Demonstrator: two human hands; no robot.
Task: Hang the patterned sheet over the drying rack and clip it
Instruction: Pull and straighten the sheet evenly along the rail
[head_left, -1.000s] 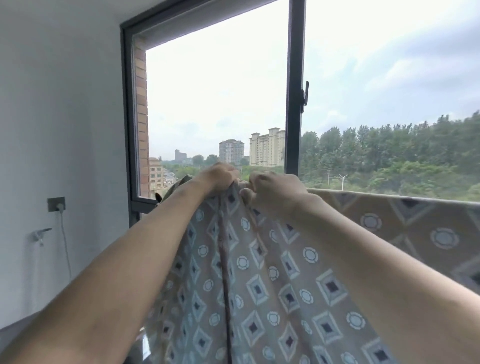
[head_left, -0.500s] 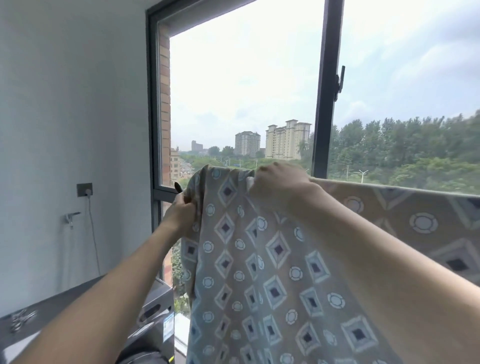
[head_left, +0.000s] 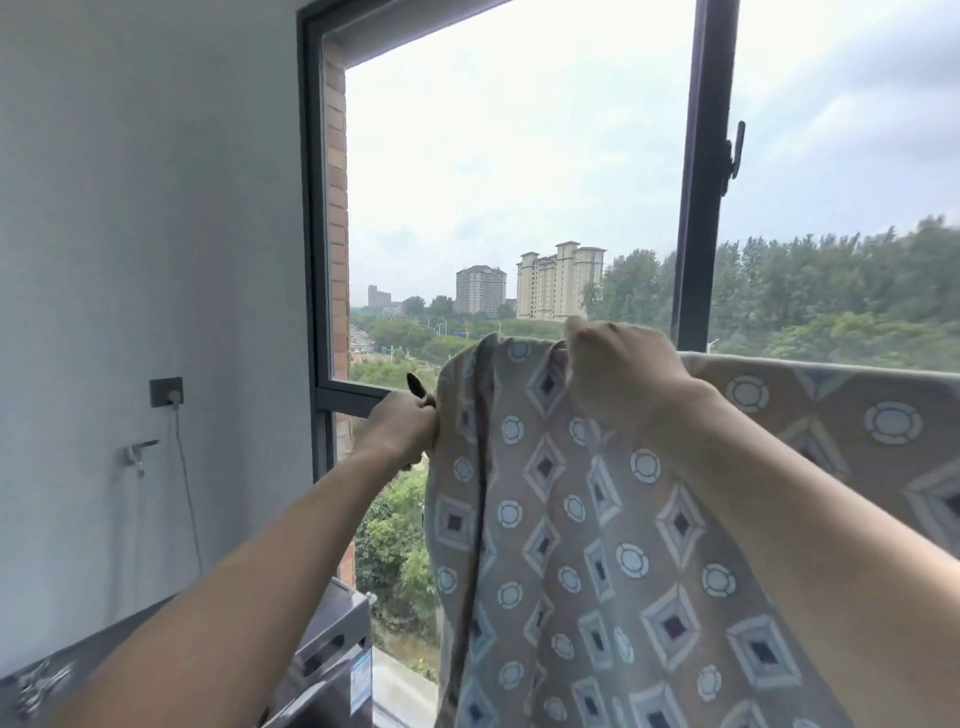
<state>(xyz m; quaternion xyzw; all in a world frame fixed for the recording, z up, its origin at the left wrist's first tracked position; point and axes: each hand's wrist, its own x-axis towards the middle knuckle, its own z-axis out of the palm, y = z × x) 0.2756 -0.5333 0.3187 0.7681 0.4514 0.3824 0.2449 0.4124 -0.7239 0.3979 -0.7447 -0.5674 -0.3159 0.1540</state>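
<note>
In the head view, my right hand (head_left: 623, 374) is at the top fold of the beige cotton sheet with the blue diamond and circle pattern (head_left: 597, 545). Its fingers (head_left: 582, 338) are curled and pinch the cloth where it goes over the top. My left hand (head_left: 405, 428) is lower and more to the left, at the side edge of the sheet, and its fingers are closed around the cloth together with a small dark thing (head_left: 415, 385) that sticks up out of the fist. I think it is the clip, but it is too small to be sure. The sheet hangs down in front of me and runs off to the right along a straight line. The bar of the rack is hidden under the cloth, so I cannot see it.

What may go wrong, in my judgement: the window with the dark metal frame (head_left: 698, 208) is just behind, and I cannot tell if the left pane is open. If it is, and my right hand lets go before the clip bites, the bunched corner can slide off the bar and fall outside. Also the cloth is thick with folds at the left edge, so the clip may catch only the outer layer, or miss the bar, and then spring off. The grey appliance (head_left: 332, 654) stands below.
</note>
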